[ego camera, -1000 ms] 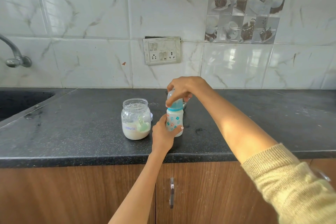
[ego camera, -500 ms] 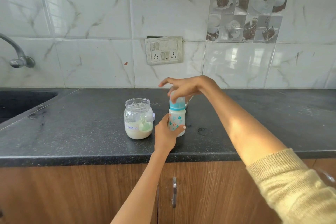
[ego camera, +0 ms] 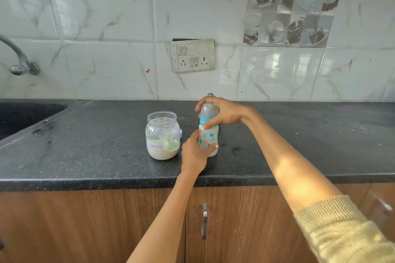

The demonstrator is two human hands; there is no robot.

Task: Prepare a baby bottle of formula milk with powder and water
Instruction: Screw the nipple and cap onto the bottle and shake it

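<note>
Baby bottle [ego camera: 208, 139] stood upright on the black countertop [ego camera: 96, 156], near its front edge, about mid-length. Left hand [ego camera: 195, 153] wrapped round the bottle's patterned body. Right hand [ego camera: 222, 113] curled over the clear cap [ego camera: 209, 110] and blue collar. Open formula jar [ego camera: 162, 135], green scoop inside, stood just left, apart.

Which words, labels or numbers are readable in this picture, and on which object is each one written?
"Formula": handwritten in blue on a white label on the glass jar of powder.
Baby bottle: a small red mark near the top of its body, too small to read; the rest is flower prints only.
Switch plate on the wall: no readable text.
</note>
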